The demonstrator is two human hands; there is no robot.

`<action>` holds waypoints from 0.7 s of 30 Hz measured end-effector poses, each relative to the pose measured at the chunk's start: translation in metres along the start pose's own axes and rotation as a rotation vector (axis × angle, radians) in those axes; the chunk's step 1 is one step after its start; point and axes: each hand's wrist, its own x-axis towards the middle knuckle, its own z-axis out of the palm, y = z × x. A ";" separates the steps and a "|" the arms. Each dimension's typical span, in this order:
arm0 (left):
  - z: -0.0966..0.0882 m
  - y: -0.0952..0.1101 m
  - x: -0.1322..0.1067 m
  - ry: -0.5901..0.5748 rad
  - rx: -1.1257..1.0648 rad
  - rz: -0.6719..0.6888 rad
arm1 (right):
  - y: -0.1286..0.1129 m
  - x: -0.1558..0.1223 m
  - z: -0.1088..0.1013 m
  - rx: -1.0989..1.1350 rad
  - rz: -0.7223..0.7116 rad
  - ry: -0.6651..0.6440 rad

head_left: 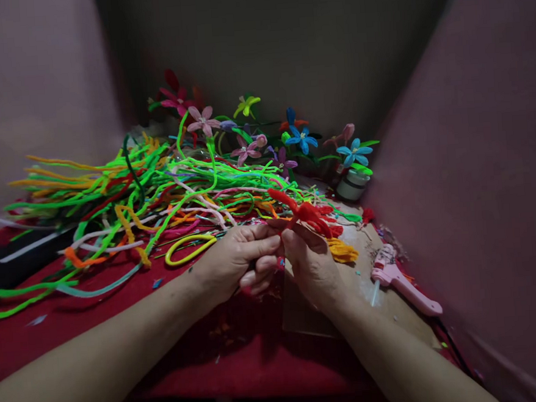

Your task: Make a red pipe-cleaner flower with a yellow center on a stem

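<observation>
Close together above the red cloth, both hands pinch a small piece of work. My right hand [313,268] grips a red chenille-stem flower [312,217], its looped petals sticking out beyond the fingertips. My left hand [247,257] is closed, thumb against fingers, at the flower's lower end; the exact spot it holds is hidden. Just beyond my right hand lies a bundle of orange-yellow chenille stems [344,251]. A yellow loop [189,249], perhaps a scissors handle, rests left of my left hand.
A large heap of chenille stems [156,178], mostly green, spreads across the left and back. Finished flowers [303,138] stand behind it near a small jar [353,184]. On cardboard [363,280] at right lies a pink glue gun [405,283]. Pink walls flank both sides.
</observation>
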 end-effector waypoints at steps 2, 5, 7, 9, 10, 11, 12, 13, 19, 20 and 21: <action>-0.001 -0.002 0.000 -0.092 -0.130 -0.034 | -0.002 -0.001 -0.003 -0.053 -0.046 -0.012; -0.002 -0.004 0.001 -0.139 -0.158 -0.061 | -0.005 0.000 -0.005 -0.128 -0.094 -0.022; -0.001 -0.003 0.002 -0.116 -0.038 -0.049 | -0.004 0.001 -0.006 -0.109 -0.073 0.006; 0.001 -0.004 0.002 -0.018 0.262 0.016 | -0.002 0.001 -0.006 -0.102 -0.051 0.053; 0.001 -0.005 0.002 0.064 0.474 0.094 | -0.001 0.001 -0.006 -0.105 -0.045 0.077; 0.000 -0.008 0.002 0.154 0.708 0.196 | 0.000 0.001 -0.005 -0.107 -0.041 0.098; -0.001 -0.011 0.001 0.243 0.940 0.309 | 0.000 0.000 -0.005 -0.107 -0.039 0.119; -0.004 -0.014 0.001 0.299 1.145 0.417 | 0.000 0.000 -0.004 -0.108 -0.035 0.136; -0.014 -0.025 0.003 0.296 1.492 0.499 | -0.004 0.001 0.002 -0.225 -0.062 0.097; -0.013 -0.023 0.003 0.301 1.448 0.497 | -0.002 0.002 0.003 -0.213 -0.072 0.097; -0.011 -0.020 0.004 0.308 1.379 0.493 | 0.001 0.003 0.004 -0.187 -0.081 0.100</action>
